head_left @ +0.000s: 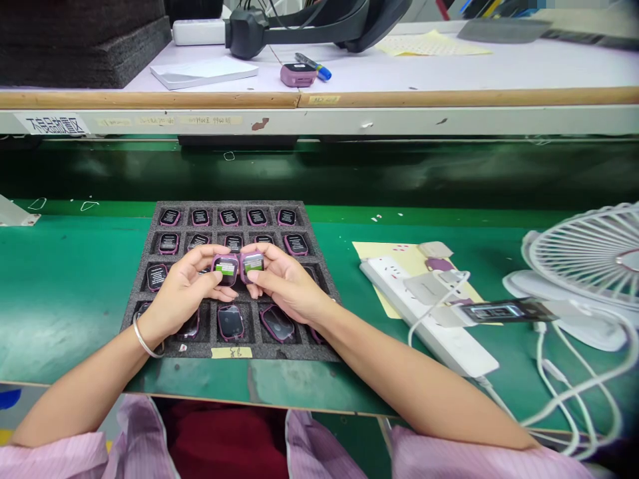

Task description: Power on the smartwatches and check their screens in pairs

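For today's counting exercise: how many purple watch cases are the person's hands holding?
2. One watch case is in the left hand, the other in the right hand, side by side above the foam tray. The palms might hide more.

White power strip (454, 342), desk fan (589, 253), blue marker (312, 64), yellow sheet (379, 253)

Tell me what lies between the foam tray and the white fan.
Head view: between foam tray and fan, a white power strip lies partly on a yellow sheet.
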{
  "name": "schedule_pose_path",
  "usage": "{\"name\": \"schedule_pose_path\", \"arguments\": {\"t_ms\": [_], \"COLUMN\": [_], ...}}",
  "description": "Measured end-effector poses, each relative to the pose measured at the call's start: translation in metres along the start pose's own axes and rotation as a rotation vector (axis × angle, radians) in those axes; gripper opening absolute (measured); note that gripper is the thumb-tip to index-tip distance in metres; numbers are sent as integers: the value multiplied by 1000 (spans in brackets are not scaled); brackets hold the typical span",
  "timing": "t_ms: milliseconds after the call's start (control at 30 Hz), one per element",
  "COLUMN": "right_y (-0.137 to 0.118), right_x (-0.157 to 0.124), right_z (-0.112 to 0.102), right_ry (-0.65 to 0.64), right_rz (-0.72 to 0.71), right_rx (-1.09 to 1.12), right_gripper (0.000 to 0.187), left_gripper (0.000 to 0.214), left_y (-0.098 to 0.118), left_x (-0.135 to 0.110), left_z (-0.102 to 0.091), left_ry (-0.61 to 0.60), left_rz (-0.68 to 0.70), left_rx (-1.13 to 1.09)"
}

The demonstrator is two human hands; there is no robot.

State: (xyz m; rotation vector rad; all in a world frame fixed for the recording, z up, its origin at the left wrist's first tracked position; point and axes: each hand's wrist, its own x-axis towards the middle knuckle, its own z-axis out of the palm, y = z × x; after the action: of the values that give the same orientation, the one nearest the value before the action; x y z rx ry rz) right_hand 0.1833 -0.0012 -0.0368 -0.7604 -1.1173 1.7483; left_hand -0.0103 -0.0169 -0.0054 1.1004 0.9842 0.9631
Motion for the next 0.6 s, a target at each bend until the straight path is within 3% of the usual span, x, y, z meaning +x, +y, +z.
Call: {"name": "schedule_pose_path", "arguments": {"t_ms": [600], "right_y": [-1], "right_x": [0], "right_z": [-1], "right_ry": [7], "right_rz": [-5], "right_rx": [-17], "right_gripper": [41], "left_gripper": [45], "left_y": [0], "left_x": [1], "left_z": [-1], "left_ry": [30], "left_rz": [1], "left_rx": [-17]}}
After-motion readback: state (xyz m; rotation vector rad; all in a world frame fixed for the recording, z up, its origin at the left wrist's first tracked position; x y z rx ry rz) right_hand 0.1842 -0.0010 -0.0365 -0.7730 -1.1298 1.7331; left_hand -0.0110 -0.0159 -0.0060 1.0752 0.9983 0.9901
